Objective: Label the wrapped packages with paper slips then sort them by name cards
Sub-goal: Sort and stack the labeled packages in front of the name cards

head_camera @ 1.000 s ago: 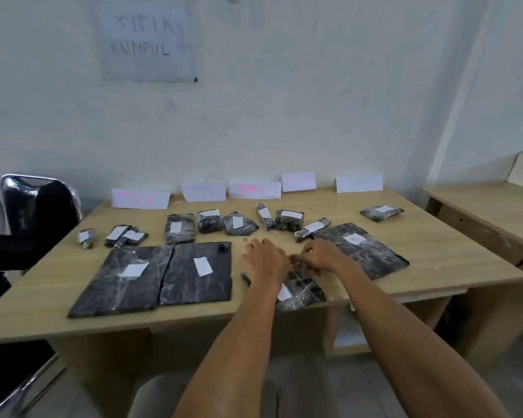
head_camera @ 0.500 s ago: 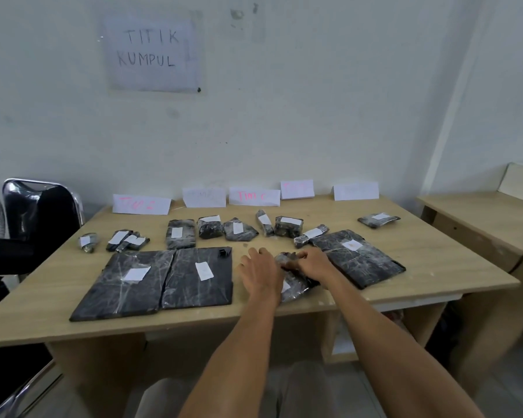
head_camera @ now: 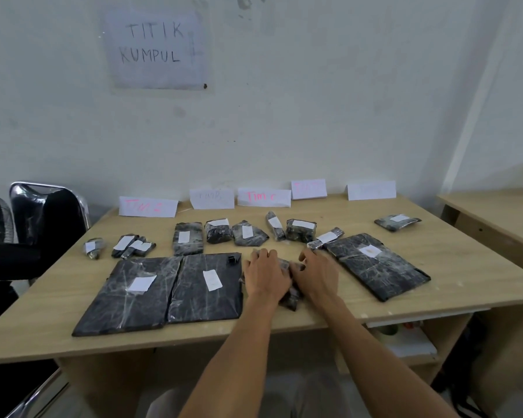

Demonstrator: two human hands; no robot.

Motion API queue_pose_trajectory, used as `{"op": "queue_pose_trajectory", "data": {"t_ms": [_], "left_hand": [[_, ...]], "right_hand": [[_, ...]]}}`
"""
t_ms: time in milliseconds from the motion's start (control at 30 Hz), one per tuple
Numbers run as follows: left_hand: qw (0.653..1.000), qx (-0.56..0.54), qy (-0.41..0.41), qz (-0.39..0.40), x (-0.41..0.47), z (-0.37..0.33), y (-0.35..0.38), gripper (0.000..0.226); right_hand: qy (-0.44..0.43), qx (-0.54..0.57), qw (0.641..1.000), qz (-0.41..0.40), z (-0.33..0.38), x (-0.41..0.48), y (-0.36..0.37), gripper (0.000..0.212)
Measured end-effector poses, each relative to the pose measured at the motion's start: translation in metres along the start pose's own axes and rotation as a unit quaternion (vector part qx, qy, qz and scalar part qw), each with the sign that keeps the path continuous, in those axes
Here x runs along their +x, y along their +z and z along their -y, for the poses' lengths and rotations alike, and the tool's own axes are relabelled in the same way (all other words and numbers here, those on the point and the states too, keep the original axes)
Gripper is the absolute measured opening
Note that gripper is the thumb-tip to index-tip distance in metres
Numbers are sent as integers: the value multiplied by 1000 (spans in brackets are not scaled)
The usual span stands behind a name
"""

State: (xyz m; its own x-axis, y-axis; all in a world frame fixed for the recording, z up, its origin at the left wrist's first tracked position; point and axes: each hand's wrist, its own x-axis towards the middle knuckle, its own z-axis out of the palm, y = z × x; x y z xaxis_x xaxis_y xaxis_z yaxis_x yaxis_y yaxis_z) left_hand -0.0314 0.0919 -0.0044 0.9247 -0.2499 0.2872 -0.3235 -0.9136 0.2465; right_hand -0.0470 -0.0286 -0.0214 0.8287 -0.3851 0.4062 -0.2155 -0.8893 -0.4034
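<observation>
Room: white wall, paper sign [head_camera: 156,48] reading "TITIK KUMPUL" at 12 o'clock above my wooden table [head_camera: 453,267].
Chair [head_camera: 47,212]: black, chrome frame, at 9 o'clock off the table's edge.
Name cards [head_camera: 264,197]: five folded white cards along the far edge; pink writing shows on some, mostly too faint to read.
Small packages [head_camera: 187,238]: black-wrapped, each with a white slip, in a row below the cards from 10 to 1 o'clock; one more [head_camera: 397,222] sits apart at 2 o'clock.
Large flat packages: two touching side by side at 8 o'clock [head_camera: 127,294] [head_camera: 206,286], one [head_camera: 378,265] at 3 o'clock, all with slips.
Left hand [head_camera: 264,276]: mine, palm down, fingers together, pressing on the centre package.
Centre package [head_camera: 290,298]: black wrap, mostly hidden beneath both hands, near the front edge between the large packages.
Right hand [head_camera: 316,274]: mine, fingers curled onto the same package's far end; whether they pinch anything I cannot tell.
</observation>
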Motion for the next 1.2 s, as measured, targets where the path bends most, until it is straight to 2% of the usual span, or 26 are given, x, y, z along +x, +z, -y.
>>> {"op": "queue_pose_trajectory", "data": {"t_ms": [167, 267, 333, 433, 533, 600, 733, 900, 1067, 1200], "left_hand": [[999, 34, -19, -14, 0, -8, 3, 41], [998, 53, -27, -15, 1, -11, 3, 40], [998, 61, -30, -11, 3, -13, 4, 38], [997, 52, -61, -5, 12, -13, 1, 39], [994, 13, -103, -19, 28, -11, -1, 39], [997, 6, -79, -26, 42, -11, 4, 39], [999, -32, 9, -24, 71, -18, 16, 40], [997, -65, 41, 3, 97, -35, 30, 45], [994, -98, 42, 34, 107, -39, 38, 45], [990, -137, 36, 10, 112, -46, 38, 39]], "right_hand": [[-93, 38, 995, 20, -7, 16, 4, 27], [-121, -7, 992, 25, -10, 18, 4, 29], [-128, -20, 991, 29, -12, 18, 4, 30], [-122, 34, 992, 17, -18, 24, 6, 26], [-83, 93, 991, -47, -22, 40, 7, 42], [-69, 76, 992, -74, -24, 56, 7, 50], [-34, 6, 998, 53, -23, 92, 8, 61], [-43, -10, 990, 130, -26, 117, 27, 48], [-63, 62, 992, 88, -29, 120, 31, 35], [-82, 82, 992, 51, -36, 122, 27, 30]]}}
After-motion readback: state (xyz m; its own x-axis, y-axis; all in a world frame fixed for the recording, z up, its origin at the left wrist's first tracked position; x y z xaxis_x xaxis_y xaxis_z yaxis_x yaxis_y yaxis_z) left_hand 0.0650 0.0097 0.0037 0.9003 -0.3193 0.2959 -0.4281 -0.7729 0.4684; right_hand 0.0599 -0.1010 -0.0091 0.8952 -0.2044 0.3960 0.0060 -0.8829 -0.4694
